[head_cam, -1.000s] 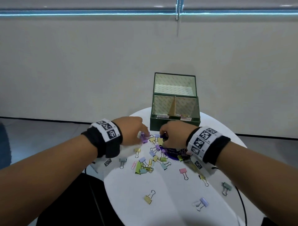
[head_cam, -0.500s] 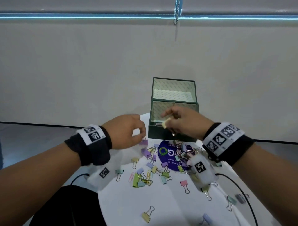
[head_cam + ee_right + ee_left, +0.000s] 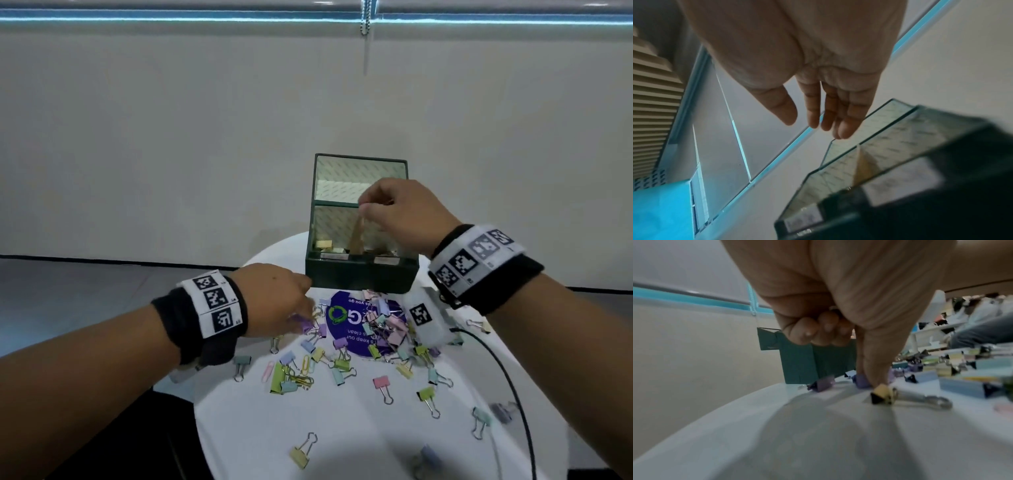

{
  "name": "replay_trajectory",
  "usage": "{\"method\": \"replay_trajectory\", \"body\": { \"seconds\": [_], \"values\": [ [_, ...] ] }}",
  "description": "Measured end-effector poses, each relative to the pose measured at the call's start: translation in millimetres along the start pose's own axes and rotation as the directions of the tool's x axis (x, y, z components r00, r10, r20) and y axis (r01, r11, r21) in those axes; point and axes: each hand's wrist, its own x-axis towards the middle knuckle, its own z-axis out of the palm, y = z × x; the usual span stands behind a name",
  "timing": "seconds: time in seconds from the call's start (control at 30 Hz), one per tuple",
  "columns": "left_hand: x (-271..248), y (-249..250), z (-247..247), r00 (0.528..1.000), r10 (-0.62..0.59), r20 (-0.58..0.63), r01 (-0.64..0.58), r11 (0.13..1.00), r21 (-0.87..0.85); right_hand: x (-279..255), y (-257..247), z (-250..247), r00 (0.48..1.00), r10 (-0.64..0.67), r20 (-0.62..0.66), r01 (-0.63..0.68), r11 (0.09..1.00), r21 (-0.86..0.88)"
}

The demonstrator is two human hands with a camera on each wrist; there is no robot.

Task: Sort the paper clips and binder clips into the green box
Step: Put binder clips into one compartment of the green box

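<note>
While above green box (image 3: pixel 359 274), right hand (image 3: pixel 400 216) slack; left hand (image 3: pixel 274 301) pinching purple binder clip (image 3: pixel 861 382).

Probably office, roller blind (image 3: pixel 308 120), stationery shelves (image 3: pixel 937 331)

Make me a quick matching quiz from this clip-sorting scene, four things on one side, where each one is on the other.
1. right hand
2. left hand
3. green box
4. yellow binder clip

A. alone at the table's near edge
B. open, above the box
C. far side of the table, lid up
D. down among the clips, touching a purple one

Pairs: 1-B, 2-D, 3-C, 4-A
</note>
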Motion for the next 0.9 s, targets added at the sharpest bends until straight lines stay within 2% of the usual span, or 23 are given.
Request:
{"method": "replay_trajectory", "body": {
  "seconds": [0.07,0.13,0.2,0.27,0.33,0.43,0.6,0.7,0.8,0.83,0.9],
  "values": [
    [-7,-1,3,0.994,0.071,-0.082,-0.069,0.997,0.027,-19,19,-13,0.997,-0.048,-0.064,0.047,0.999,-0.016],
    [-11,-4,-3,0.98,0.055,-0.192,-0.057,0.998,-0.005,-39,39,-26,0.999,-0.029,-0.031,0.026,0.996,-0.08],
    [-8,-11,-20,0.942,-0.047,-0.332,0.004,0.992,-0.13,-56,66,-36,0.996,0.052,0.078,-0.036,0.98,-0.198],
    [6,-18,-39,0.887,-0.206,-0.413,0.105,0.961,-0.254,-66,94,-41,0.977,0.14,0.16,-0.086,0.948,-0.308],
    [28,-25,-52,0.873,-0.328,-0.36,0.224,0.926,-0.303,-72,117,-43,0.95,0.232,0.209,-0.139,0.914,-0.381],
    [65,-30,-59,0.887,-0.432,-0.163,0.378,0.882,-0.281,-77,131,-45,0.92,0.295,0.257,-0.192,0.913,-0.36],
    [97,-26,-58,0.86,-0.509,-0.026,0.472,0.815,-0.337,-82,131,-43,0.879,0.313,0.358,-0.202,0.927,-0.316],
    [85,-20,-62,0.854,-0.513,-0.088,0.45,0.812,-0.372,-82,132,-40,0.845,0.37,0.386,-0.195,0.886,-0.421],
    [54,-19,-56,0.823,-0.487,-0.292,0.356,0.843,-0.403,-87,135,-44,0.827,0.426,0.368,-0.134,0.784,-0.606],
    [42,-20,-51,0.81,-0.49,-0.324,0.351,0.846,-0.401,-89,136,-46,0.825,0.44,0.354,-0.13,0.759,-0.638],
    [23,-22,-36,0.81,-0.507,-0.295,0.384,0.839,-0.386,-90,135,-47,0.818,0.454,0.354,-0.136,0.749,-0.648]
  ]
}}
